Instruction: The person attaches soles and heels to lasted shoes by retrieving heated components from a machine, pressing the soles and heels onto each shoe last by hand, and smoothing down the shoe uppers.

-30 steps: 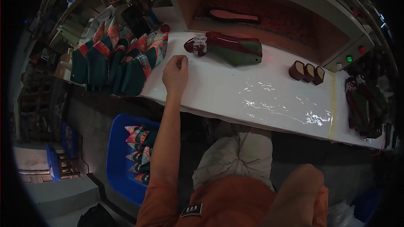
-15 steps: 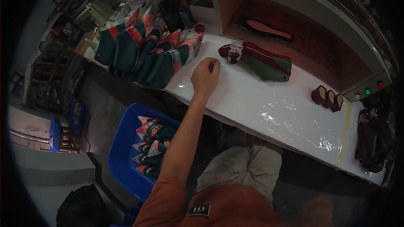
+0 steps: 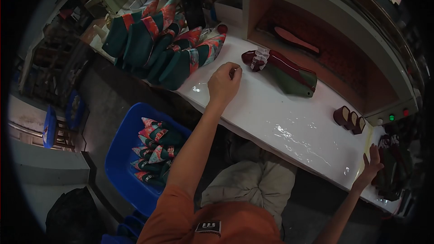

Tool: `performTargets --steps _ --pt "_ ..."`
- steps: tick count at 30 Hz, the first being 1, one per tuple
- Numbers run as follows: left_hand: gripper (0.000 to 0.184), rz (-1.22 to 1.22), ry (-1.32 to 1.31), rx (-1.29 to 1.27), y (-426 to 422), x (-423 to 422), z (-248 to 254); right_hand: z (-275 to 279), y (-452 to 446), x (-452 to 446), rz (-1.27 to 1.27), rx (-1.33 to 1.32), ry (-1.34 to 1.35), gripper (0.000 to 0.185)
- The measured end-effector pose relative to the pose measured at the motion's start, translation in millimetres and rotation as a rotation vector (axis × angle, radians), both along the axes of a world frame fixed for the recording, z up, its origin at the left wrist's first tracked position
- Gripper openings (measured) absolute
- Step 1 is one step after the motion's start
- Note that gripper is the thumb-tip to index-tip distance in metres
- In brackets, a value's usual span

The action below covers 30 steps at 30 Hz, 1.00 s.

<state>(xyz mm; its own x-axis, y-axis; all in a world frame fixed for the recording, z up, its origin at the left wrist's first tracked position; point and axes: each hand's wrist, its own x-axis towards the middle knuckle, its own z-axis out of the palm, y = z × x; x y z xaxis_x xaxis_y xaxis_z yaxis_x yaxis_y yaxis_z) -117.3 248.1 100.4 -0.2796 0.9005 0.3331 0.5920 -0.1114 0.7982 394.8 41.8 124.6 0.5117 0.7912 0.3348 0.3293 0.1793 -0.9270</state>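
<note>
My left hand (image 3: 224,83) is over the white worktop with its fingers curled in. Whether anything is inside them I cannot make out. Just right of it lies a dark red shoe upper (image 3: 282,63) on a green shoe last, with a white ruffled band near its toe. My right hand (image 3: 371,165) reaches in at the right edge of the worktop, fingers spread and holding nothing. Close beside it are several dark red shoes on green lasts (image 3: 395,165), partly lost in shadow. Three small dark red heel-shaped blocks (image 3: 349,119) stand a little behind that hand.
A heater-like box (image 3: 393,90) with a glowing red interior spans the back of the worktop (image 3: 289,122); a sole (image 3: 296,40) lies inside. Green lasts with floral uppers (image 3: 174,58) crowd the left end. A blue bin (image 3: 120,167) below holds several more.
My right hand has come up from low in the view to the shoes at the right. My left hand stays curled at nearly the same spot. The view has shifted slightly.
</note>
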Motion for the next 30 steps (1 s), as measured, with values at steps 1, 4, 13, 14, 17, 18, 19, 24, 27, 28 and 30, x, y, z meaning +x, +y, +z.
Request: performTargets --steps 1,4,13,14,17,18,19,24,27,28,30 --pt "0.018 -0.004 0.01 -0.002 -1 0 0 -16 -1 16 0.005 -0.003 0.003 0.081" --pt "0.018 -0.001 -0.007 -0.016 0 1 -1 -59 3 19 -0.312 -0.132 -0.521 0.05" --pt "0.021 0.0 0.006 -0.01 2 1 -2 -48 4 14 -0.309 -0.151 -0.087 0.061" --pt "0.021 -0.005 0.008 -0.014 1 2 -3 -48 2 16 -0.314 -0.155 -0.086 0.061" --pt "0.021 -0.001 -0.014 -0.021 1 1 -2 -53 1 25 -0.299 -0.099 0.04 0.07" --pt "0.021 0.001 -0.009 -0.022 0 2 0 -55 -1 28 -0.29 -0.102 0.032 0.072" --pt "0.021 0.002 -0.005 -0.018 0 2 2 -55 0 29 -0.281 -0.1 0.023 0.075" --pt "0.021 0.006 -0.038 -0.029 -1 3 1 -51 0 24 -0.287 -0.129 0.018 0.074" --pt "0.021 0.005 -0.039 -0.031 -2 2 1 -52 -1 23 -0.286 -0.128 0.013 0.074" --pt "0.021 0.002 -0.047 -0.03 0 3 2 -52 0 23 -0.287 -0.12 0.001 0.073" --pt "0.021 0.007 -0.037 -0.032 -1 3 4 -51 0 23 -0.284 -0.128 -0.016 0.072"
